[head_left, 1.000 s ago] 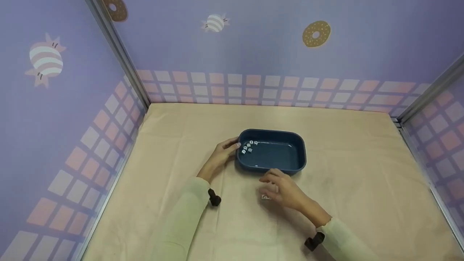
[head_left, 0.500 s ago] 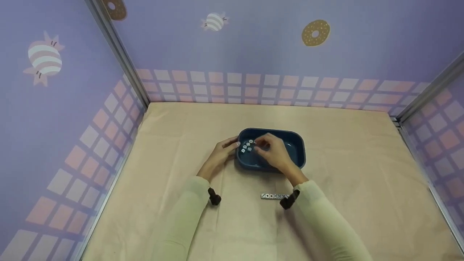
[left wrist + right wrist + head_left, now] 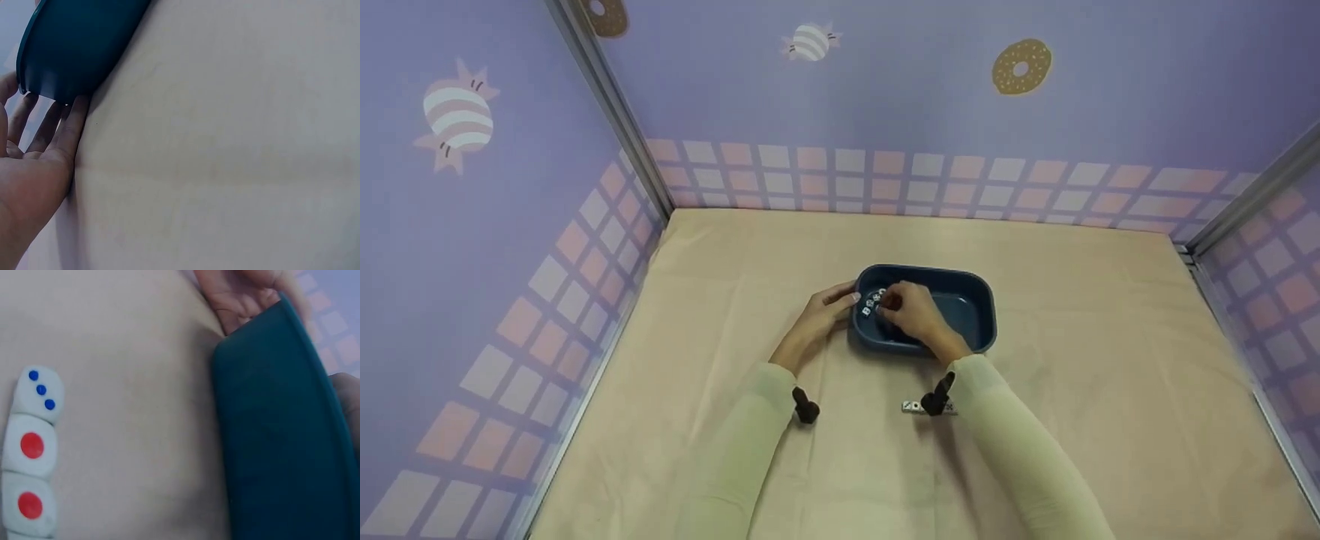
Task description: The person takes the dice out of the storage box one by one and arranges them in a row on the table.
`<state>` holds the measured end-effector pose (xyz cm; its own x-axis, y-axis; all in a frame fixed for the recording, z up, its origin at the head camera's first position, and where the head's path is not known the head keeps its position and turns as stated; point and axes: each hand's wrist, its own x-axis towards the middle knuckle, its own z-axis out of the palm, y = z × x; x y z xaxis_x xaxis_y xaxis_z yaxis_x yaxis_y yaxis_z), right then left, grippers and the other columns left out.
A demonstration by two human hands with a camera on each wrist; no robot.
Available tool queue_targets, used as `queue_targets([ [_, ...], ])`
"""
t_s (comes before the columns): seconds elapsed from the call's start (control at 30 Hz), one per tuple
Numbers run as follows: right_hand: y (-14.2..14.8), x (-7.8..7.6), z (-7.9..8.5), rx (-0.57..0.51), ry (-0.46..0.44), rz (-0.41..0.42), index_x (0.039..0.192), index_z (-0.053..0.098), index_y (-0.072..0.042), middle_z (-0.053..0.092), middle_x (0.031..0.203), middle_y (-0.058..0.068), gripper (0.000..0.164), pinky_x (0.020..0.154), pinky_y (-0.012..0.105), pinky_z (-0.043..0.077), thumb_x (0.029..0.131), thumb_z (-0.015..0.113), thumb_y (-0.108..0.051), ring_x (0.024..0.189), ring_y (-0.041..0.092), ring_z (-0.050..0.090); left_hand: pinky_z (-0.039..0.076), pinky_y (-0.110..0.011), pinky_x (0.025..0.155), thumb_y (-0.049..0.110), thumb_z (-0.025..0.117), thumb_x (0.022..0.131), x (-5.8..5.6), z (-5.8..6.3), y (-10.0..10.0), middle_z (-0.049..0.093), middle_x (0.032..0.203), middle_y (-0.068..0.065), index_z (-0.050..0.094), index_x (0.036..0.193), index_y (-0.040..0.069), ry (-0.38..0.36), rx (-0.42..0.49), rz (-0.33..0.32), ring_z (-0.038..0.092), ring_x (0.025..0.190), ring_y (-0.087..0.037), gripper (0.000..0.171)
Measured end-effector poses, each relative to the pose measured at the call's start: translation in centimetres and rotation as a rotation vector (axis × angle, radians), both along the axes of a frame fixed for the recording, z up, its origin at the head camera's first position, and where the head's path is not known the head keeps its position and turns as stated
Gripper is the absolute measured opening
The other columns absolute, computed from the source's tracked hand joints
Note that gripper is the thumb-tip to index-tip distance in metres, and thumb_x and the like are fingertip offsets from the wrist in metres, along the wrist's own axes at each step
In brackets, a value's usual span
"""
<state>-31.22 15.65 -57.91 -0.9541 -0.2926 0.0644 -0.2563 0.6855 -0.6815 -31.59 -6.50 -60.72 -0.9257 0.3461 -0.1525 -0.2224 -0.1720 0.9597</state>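
A dark blue rectangular tub (image 3: 976,346) stands on the cloth, with several small white dice (image 3: 870,303) lying at its left end. My left hand (image 3: 817,319) holds the tub's left end, thumb at the rim and fingers against the outer wall. Inside the tub, my right hand (image 3: 919,311) bends its fingers down and pinches at a die, which the fingertips hide. In front of the tub, a straight row of dice (image 3: 911,406) is partly covered by the right wrist camera. Close up in the right wrist view, dice (image 3: 31,444) show blue and red pips.
A cream cloth (image 3: 750,262) covers the table. Purple patterned walls (image 3: 885,90) close off the back and sides, with metal posts (image 3: 615,112) in the corners. Black wrist cameras (image 3: 805,409) stick out from both sleeves.
My right hand has moved from the dice row up into the tub, then slightly left and down to the loose dice, its fingertips drawing together. My left hand has stayed at the tub.
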Motion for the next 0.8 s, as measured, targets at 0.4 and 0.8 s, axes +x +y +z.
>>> queue_targets([
  [0.4, -0.6, -0.7, -0.3, 0.113, -0.047, 0.011, 0.111, 0.075, 0.0, 0.069, 0.105, 0.012, 0.016, 0.091, 0.043, 0.057, 0.097, 0.075, -0.006, 0.097, 0.025, 0.065, 0.056, -0.038, 0.104, 0.022, 0.068, 0.106, 0.0, -0.1, 0.3, 0.063, 0.146, -0.012, 0.061, 0.15, 0.011, 0.001, 0.023, -0.007, 0.066, 0.128, -0.029, 0.046],
  [0.8, 1.5, 1.7, 2.5, 0.004, 0.068, 0.149, 0.11, 0.075, -0.002, 0.07, 0.101, 0.007, 0.015, 0.081, 0.039, 0.058, 0.097, 0.076, -0.009, 0.09, 0.021, 0.065, 0.057, -0.039, 0.103, 0.024, 0.068, 0.106, -0.1, -0.1, -0.1, 0.061, 0.147, -0.012, 0.059, 0.151, 0.012, 0.007, -0.024, -0.003, 0.067, 0.125, -0.029, 0.047],
])
